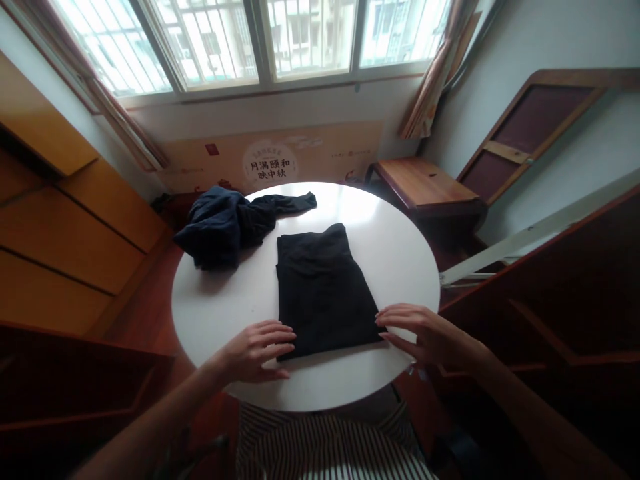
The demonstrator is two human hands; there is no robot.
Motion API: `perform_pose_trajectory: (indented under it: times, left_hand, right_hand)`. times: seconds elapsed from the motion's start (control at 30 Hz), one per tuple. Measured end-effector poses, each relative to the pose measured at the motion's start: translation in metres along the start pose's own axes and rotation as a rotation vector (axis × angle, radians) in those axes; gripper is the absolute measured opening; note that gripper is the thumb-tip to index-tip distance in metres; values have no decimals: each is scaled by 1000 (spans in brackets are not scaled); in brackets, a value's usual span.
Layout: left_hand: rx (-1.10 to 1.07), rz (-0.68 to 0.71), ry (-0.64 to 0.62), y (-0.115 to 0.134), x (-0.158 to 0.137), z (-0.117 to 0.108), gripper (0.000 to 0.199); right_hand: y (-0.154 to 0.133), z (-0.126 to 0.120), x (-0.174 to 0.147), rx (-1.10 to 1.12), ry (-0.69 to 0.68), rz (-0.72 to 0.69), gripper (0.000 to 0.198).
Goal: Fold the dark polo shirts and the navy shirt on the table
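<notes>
A black folded cloth (323,290) is lying flat on the round white worktop (400,260), right between the person's two hands. It is looking like a neat block, with the near edge closest to the person.

The left hand (257,350) is resting at the near left corner of the cloth, fingers spread out flat and touching its edge. The right hand (425,332) is sitting at the near right corner, fingers also spread and lying open, with the fingertips just touching the cloth. Neither hand is pinching or gripping anything.

It is looking to me like the folding is nearly finished, and the hands are patting or squaring up the near edge. I am guessing the next move is calling for both hands to slide under or pinch the near corners together, keeping the fold from slipping open.

Farther away from the left hand, across the worktop, a dark blue crumpled cloth (225,227) is lying in a heap, hanging a little over the rim. Beyond the right hand, a small wooden bench (425,183) is standing by the wall under the window (250,40).
</notes>
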State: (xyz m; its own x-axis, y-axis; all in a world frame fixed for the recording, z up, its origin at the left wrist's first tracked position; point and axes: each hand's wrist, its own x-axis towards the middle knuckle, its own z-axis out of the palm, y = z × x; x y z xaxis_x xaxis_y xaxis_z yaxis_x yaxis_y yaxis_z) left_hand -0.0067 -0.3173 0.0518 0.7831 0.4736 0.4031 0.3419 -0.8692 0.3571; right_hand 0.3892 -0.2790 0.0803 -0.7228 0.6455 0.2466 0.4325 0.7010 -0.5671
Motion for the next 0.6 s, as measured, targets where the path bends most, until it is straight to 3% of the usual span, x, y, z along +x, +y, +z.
perform_pose_trajectory:
  times: [0.07, 0.13, 0.23, 0.37, 0.47, 0.6]
  left_hand:
    - [-105, -115, 60, -13, 14, -6, 26]
    - [-114, -342, 198, -42, 37, -14, 20]
    - [-56, -611, 396, -107, 81, -25, 30]
    - [-56, -866, 445, -189, 127, -26, 21]
    - [-104, -966, 479, -219, 139, -16, 22]
    - [-184, -951, 565, -230, 132, -3, 17]
  right_hand:
    - [12, -3, 21, 28, 105, 68, 17]
    - [31, -5, 53, 62, 201, 161, 22]
    - [59, -6, 112, 28, 236, 324, 24]
    - [79, 0, 176, -170, 229, 504, 40]
    - [89, 13, 194, -164, 284, 595, 56]
    - [107, 29, 196, -67, 461, 585, 67]
